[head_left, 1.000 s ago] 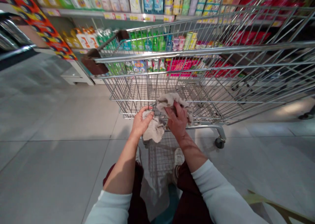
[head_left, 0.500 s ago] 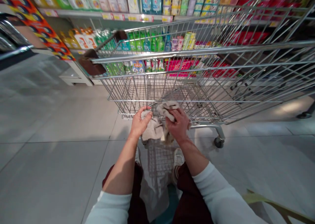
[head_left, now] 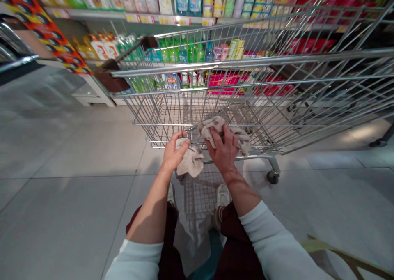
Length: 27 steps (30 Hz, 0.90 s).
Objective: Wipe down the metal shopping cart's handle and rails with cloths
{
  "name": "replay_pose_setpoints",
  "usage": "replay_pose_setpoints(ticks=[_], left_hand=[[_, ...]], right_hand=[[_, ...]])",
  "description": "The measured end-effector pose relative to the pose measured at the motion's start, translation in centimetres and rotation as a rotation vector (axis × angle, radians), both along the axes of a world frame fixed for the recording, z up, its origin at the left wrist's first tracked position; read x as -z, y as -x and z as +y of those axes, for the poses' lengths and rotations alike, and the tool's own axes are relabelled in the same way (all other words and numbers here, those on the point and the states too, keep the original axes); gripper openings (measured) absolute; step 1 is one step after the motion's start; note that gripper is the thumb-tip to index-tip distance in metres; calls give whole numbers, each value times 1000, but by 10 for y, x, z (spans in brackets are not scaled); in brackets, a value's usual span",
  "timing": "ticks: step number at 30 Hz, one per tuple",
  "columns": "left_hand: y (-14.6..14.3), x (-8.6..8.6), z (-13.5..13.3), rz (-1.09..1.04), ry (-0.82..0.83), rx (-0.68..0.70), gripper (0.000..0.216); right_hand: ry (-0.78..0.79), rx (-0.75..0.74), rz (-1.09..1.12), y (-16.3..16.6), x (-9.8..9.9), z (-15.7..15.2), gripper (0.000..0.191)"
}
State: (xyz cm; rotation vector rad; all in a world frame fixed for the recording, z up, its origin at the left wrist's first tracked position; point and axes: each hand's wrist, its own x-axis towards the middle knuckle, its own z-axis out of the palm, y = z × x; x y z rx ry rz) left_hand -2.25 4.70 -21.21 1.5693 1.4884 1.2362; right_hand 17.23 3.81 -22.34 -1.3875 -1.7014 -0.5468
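My left hand (head_left: 172, 154) is closed on one end of a grey-beige cloth (head_left: 191, 161) that hangs over the lower rail of a metal shopping cart (head_left: 234, 103). My right hand (head_left: 224, 150) is closed on the other bunched end of the cloth (head_left: 212, 126), pressed against the cart's wire side just above the lower rail. Both forearms reach down from light blue sleeves.
The cart lies tilted, its brown handle (head_left: 112, 79) at upper left and a caster wheel (head_left: 272, 176) at lower right. Store shelves (head_left: 172, 20) with bottles and packets stand behind. Grey floor tiles (head_left: 70, 148) spread to the left. My shoes (head_left: 222, 196) are below the cart.
My right hand has slid the bunched cloth up and slightly right along the cart's wires, after moving it down half a second ago. My left hand stayed holding its end.
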Motion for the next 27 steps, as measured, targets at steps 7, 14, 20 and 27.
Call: replay_pose_setpoints(ticks=[7,14,20,27], left_hand=[[-2,1,2,47,-20,-35,35],[0,6,4,39,-9,-25,41],[-1,3,4,14,-21,-31,38],[0,2,4,-18,36,-25,41]], right_hand=[[-59,97,40,10,-10,11,28],[-11,6,-98,-9,7,7,38],[214,-135,-176,-9,37,0,44],[286,-173,-147,-9,22,-4,48]])
